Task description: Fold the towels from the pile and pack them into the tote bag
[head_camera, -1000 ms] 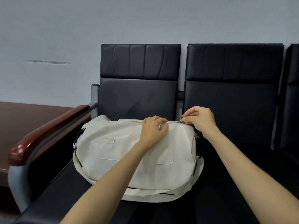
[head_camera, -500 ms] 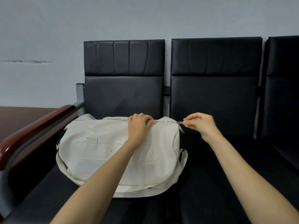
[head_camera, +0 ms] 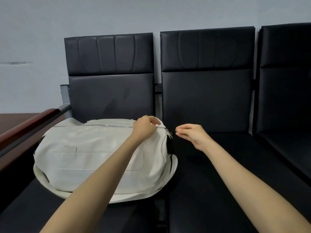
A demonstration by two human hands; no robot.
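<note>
The right fingers (head_camera: 181,132) are loosely curled and hold nothing. Half a second ago they pinched the pull (head_camera: 166,129); now the right hand (head_camera: 191,134) hangs just beside it, apart. The left hand (head_camera: 145,128) grips the bag (head_camera: 84,153) at its top right corner, fingers curled over the seam. The zip (head_camera: 109,126) looks drawn shut along the whole top and no towel shows, so packing is probably done. The bag lies on the left seat (head_camera: 25,207), its left end near the armrest (head_camera: 30,121), the backrest just behind. The right seat (head_camera: 227,174) gives open room for lifting it away.
</note>
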